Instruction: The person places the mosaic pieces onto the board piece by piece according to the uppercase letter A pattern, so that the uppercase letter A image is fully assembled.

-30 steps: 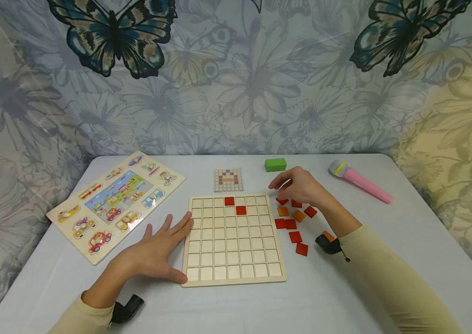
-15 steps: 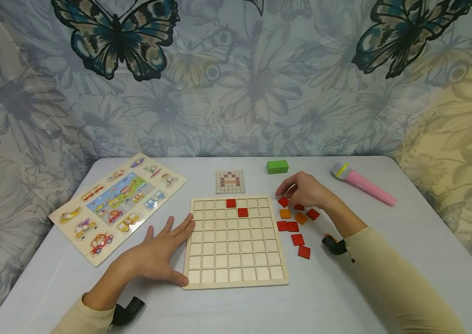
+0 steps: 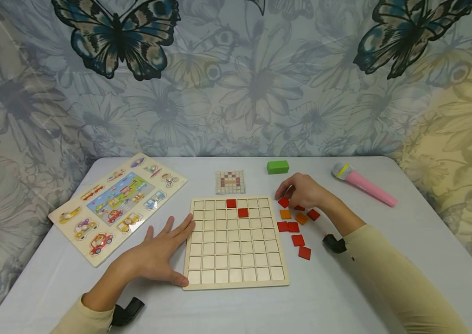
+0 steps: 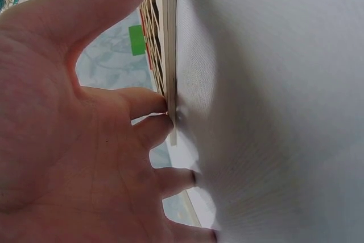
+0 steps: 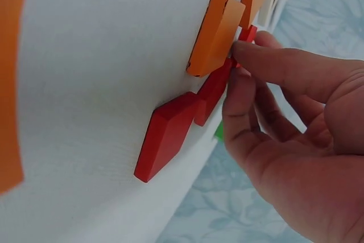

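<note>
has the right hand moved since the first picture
Yes: in the head view, the right hand has shifted slightly lower, away from the green block.

Play corner: white table [image 3: 236,311], butterfly backdrop [image 3: 257,102], picture puzzle [image 3: 118,208].

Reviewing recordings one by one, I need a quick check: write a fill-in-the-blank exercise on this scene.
The right hand touches a ____ tile.
The left hand touches the grid board on its ____ side.
The grid board holds ____ red tiles.
The block is ____.

Missing words: red; left; two; green.
</note>
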The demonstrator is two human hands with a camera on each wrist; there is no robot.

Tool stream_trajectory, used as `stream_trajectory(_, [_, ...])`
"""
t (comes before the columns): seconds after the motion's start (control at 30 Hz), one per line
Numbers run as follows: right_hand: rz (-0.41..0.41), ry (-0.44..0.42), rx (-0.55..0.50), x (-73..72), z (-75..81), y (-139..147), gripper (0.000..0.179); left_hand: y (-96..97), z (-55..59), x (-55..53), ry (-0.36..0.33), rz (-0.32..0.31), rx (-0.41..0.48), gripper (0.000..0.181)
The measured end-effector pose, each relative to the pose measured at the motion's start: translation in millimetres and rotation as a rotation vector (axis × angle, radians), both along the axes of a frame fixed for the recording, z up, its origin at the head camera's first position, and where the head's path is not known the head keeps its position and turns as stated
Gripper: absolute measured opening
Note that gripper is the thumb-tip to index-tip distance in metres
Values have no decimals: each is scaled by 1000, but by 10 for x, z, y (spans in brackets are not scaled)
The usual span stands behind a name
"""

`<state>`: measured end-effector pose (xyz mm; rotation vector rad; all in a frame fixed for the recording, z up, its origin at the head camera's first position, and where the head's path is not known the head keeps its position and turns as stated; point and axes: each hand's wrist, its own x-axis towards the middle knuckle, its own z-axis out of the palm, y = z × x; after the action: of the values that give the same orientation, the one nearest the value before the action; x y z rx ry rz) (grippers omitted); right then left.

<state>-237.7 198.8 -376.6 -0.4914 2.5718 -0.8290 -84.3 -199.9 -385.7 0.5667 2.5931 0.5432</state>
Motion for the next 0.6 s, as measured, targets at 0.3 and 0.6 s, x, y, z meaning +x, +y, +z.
stream_trajectory(0.3, [24,47,33,-9,11,-7,27,-7,-3,-3,5,-3,-1,134])
stream_trajectory(0.6, [50,54,38,4,22,3,24,-8,-1,-4,-2,-2,10,133])
